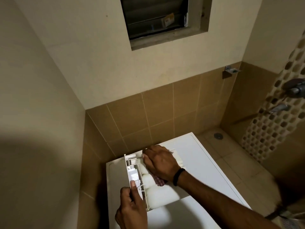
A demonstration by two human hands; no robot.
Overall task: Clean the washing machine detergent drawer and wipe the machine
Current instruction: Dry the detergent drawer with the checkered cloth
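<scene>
Your left hand is gripping the near end of the white plastic detergent drawer, which is lying along the left edge of the white washing machine top. Your right hand is pressing into it, seemingly curled round a red checked cloth; bare top is lying open rightward.

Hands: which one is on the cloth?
The right hand, wearing the black wristband, covers the checked cloth on the drawer; the left hand only grips the drawer's near end.
</scene>
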